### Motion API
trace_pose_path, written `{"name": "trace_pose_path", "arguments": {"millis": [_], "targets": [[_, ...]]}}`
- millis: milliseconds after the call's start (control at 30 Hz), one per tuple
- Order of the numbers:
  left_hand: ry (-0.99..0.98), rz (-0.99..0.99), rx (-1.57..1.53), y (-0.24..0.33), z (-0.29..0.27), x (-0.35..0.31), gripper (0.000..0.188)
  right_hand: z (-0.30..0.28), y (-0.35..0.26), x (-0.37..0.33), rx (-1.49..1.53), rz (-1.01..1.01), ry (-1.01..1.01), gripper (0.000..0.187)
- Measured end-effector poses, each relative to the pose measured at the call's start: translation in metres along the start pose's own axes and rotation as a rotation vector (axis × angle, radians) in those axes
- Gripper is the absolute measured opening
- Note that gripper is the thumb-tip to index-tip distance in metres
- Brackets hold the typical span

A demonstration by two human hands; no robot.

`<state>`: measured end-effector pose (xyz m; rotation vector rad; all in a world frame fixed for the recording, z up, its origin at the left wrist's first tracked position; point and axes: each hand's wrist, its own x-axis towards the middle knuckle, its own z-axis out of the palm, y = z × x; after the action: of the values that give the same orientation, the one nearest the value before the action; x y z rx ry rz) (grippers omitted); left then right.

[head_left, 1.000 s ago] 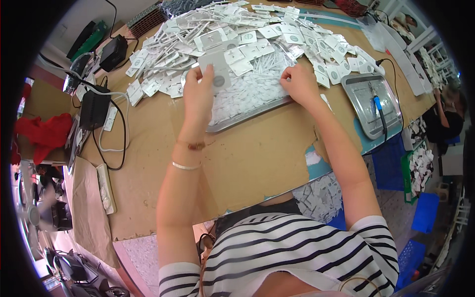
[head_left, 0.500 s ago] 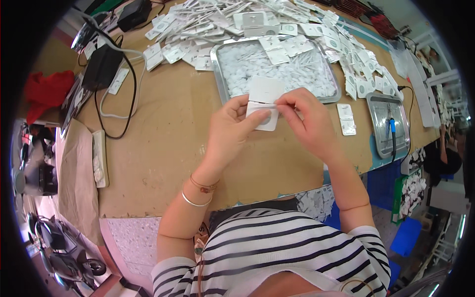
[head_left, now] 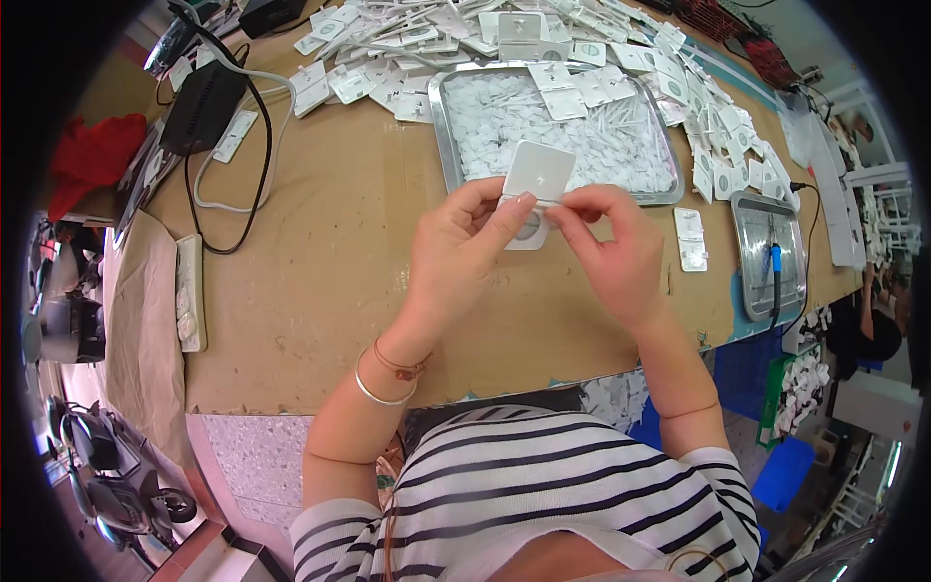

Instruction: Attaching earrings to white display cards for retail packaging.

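A white folding card (head_left: pixel 538 170) is held in both hands above the near edge of a metal tray (head_left: pixel 448 145). Its upper panel stands up, with a small dark mark in the middle; its lower panel carries a greyish round spot partly under my thumb. My left hand (head_left: pixel 465 236) grips the card's left side, thumb across the front and fingers behind. At the fold on the right side, my right hand (head_left: pixel 613 242) pinches with thumb and forefinger; anything small between those fingertips is too hidden to name. Many small white plastic pieces (head_left: pixel 621 155) fill the tray.
A large pile of white cards (head_left: pixel 417 34) covers the table's (head_left: pixel 310 320) far side. To the right lie a single white card (head_left: pixel 691 240) and a smaller metal tray (head_left: pixel 756 291) with a blue-handled tool (head_left: pixel 775 260). Cables and a black box (head_left: pixel 202 107) sit at left.
The card's upper panel has tilted and now shows a dark mark in its middle. My right fingers have stayed pinched at the fold. The whole view has shifted slightly.
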<state>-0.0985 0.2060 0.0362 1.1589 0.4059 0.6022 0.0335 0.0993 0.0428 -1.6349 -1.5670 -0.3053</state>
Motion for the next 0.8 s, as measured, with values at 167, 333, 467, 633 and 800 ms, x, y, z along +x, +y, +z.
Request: {"name": "trace_pose_path", "arguments": {"millis": [167,333,467,633,800], "targets": [[0.044,-0.056,-0.037,0.003,0.001,-0.001,0.025,-0.002,0.002,0.001,0.86,0.847,-0.183,0.015],[0.052,-0.138,-0.018,0.004,-0.003,0.002,0.023,0.003,0.004,-0.004,0.969,0.802,-0.177,0.014],[0.048,-0.062,0.09,0.001,-0.001,0.001,0.022,0.005,0.004,-0.007,0.868,0.797,-0.194,0.015],[0.058,0.063,0.135,-0.004,-0.001,-0.003,0.02,0.011,-0.002,-0.016,0.709,0.741,-0.148,0.015],[0.037,0.089,0.066,-0.004,0.003,-0.001,0.019,0.007,0.006,-0.015,0.884,0.596,-0.103,0.017]]}}
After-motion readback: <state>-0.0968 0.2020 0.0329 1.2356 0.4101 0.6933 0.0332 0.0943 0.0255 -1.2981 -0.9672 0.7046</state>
